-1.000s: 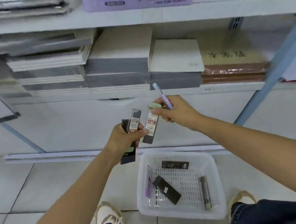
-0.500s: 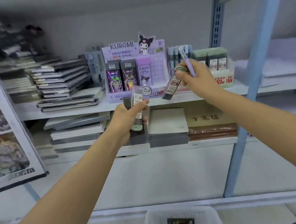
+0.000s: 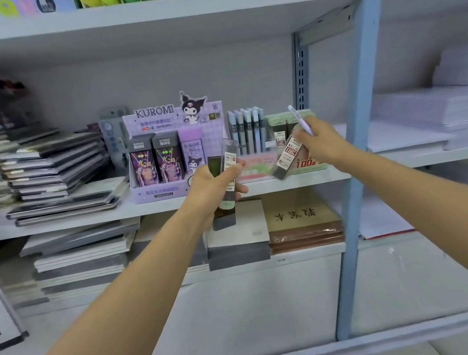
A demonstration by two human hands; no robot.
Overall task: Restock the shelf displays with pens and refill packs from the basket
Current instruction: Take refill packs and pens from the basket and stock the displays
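Purple pen and one pack sit pinched in our right grip; our left grip squeezes more packs. Holding so many, we could drop one.

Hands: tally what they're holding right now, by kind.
Refill packs: 3 (clear pack and dark pack in the left hand; labelled pack in the right hand)
Pens: 1 (purple pen, in the right hand)
Total: 4
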